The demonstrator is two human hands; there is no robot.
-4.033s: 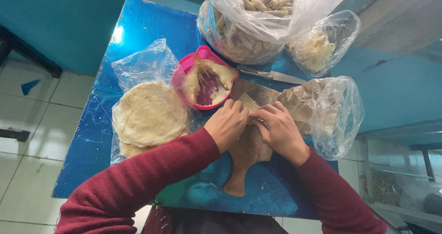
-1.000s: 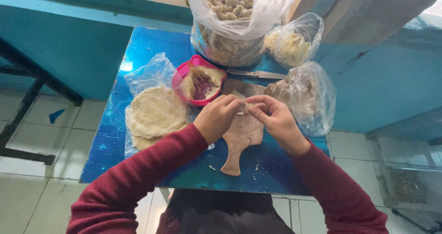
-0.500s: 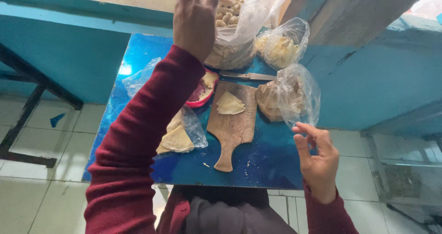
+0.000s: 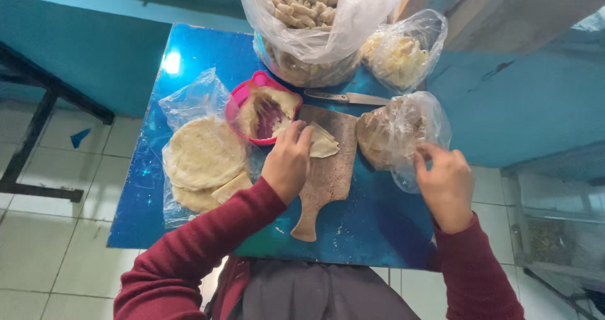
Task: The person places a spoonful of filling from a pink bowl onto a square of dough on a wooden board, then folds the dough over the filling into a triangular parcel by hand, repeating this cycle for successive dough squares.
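Observation:
My left hand (image 4: 288, 160) rests on the wooden cutting board (image 4: 328, 175), its fingertips touching a folded piece of pale dough (image 4: 322, 142). My right hand (image 4: 443, 180) pinches the edge of a clear plastic bag (image 4: 403, 134) holding a brownish filling. A pink bowl (image 4: 263, 113) with pale and dark red filling stands just left of the board. Flat round dough sheets (image 4: 205, 159) lie on an open plastic bag at the left.
A large bag of rolled pieces (image 4: 312, 24) and a smaller bag of pale chunks (image 4: 400, 49) stand at the back of the blue table (image 4: 378, 225). A knife (image 4: 346, 97) lies behind the board. Tiled floor lies to the left.
My left hand came down from the big bag at the back onto the folded dough on the board. My right hand moved up to the bag of filling.

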